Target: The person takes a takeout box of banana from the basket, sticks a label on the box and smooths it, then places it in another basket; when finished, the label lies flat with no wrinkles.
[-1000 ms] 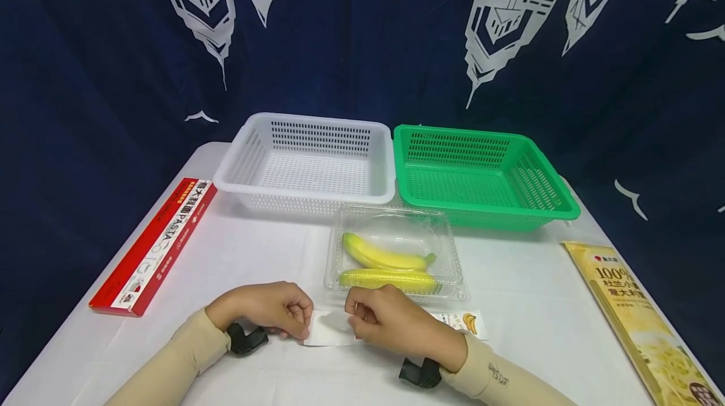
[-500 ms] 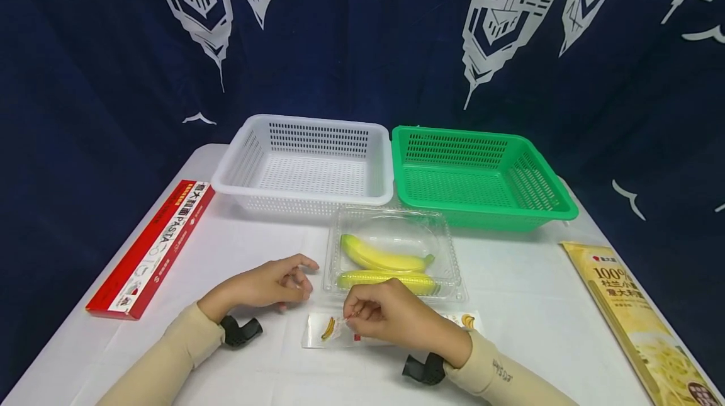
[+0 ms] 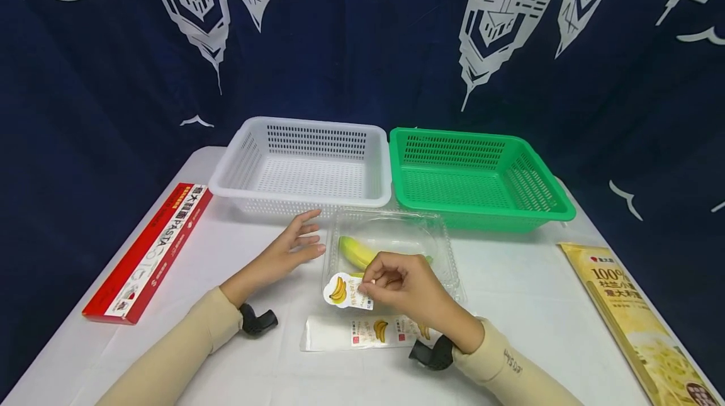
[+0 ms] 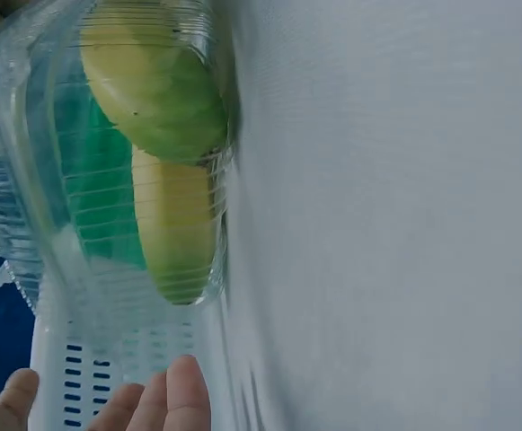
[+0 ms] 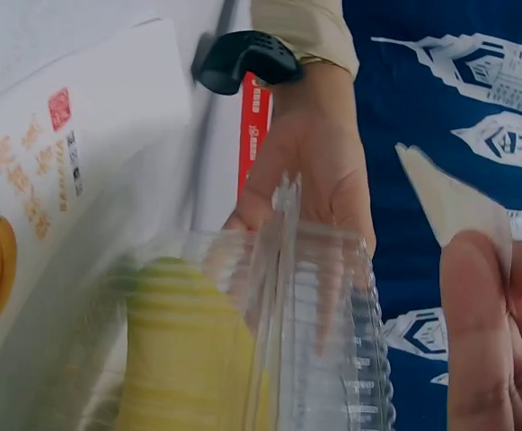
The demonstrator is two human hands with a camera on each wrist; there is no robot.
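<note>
I see the banana sticker [image 3: 338,291] now off its backing strip [image 3: 327,334], pinched by the right hand [image 3: 403,281] over the near-left corner of the clear container [image 3: 408,227], so I'd call the peeling done. The left hand [image 3: 283,258], fingers spread, holding nothing, has moved beside the container's left edge. The white basket [image 3: 306,197] and green basket [image 3: 493,209] crowd its far edge.

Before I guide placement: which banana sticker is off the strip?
The sticker pinched by the right hand; the other visible stickers lie on the white strip.
</note>
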